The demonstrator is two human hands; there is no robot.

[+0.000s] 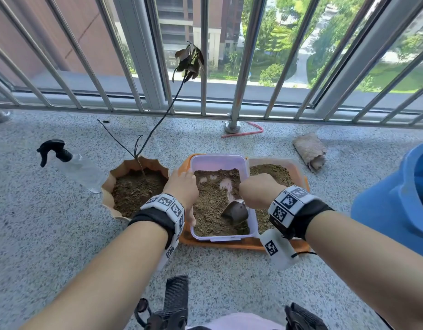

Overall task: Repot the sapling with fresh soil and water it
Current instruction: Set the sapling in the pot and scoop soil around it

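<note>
The right hand (258,189) hovers low over a clear soil box (220,160), fingers curled down around the handle of a dark scoop (235,211) whose bowl is dug into the loose soil (210,206). The grip itself is hidden beneath the hand. The left hand (181,186) rests on the box's left rim, steadying it; how far its fingers curl, I cannot tell.

Just left of the box stands a scalloped terracotta pot (134,164) holding the sapling (158,122), a thin leaning stem with withered brown leaves. Farther left of the box lies a spray bottle (72,163). Right of the box sits a second soil tub (291,165), both on an orange tray (229,244).

Risks, as I judge them: a heaped scoop may spill soil between box and pot, and a careless swing could knock the fragile stem.
</note>
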